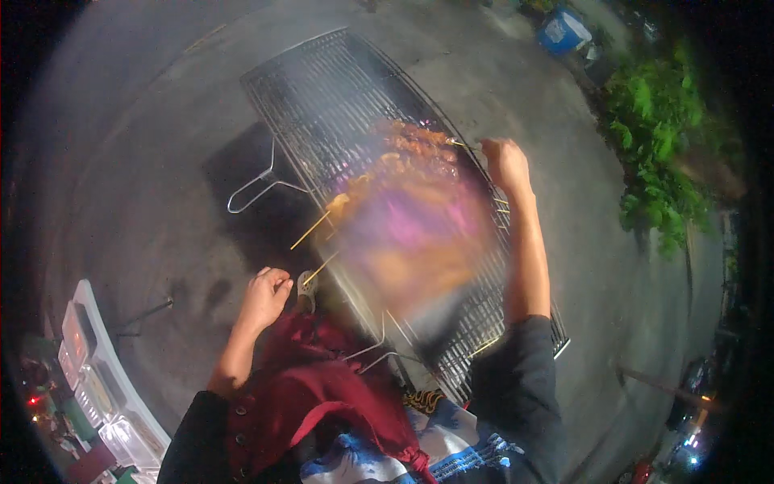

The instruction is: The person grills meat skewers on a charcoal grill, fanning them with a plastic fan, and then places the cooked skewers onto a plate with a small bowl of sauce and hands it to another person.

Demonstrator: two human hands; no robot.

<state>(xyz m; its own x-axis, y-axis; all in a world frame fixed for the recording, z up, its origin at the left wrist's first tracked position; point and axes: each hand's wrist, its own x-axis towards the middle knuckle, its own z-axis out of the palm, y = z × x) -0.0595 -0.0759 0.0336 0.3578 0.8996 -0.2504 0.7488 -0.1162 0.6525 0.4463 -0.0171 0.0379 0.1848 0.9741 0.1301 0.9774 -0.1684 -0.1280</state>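
Note:
Over a long charcoal grill with a wire grate, meat skewers lie side by side across the bars. My right hand is at the far long edge, its fingers pinched at the bare end of one skewer's stick. On the near side my left hand hovers, loosely curled, with nothing visible in it. Close to it, bare wooden sticks jut past the grill's near edge. Smoke and a purple-pink blur hide much of the food in the middle.
Wire handles stick out from the grill's near side. A white table with clear plastic containers stands at lower left. Leafy greenery and a blue bucket are at the right. A shoe shows beside the grill.

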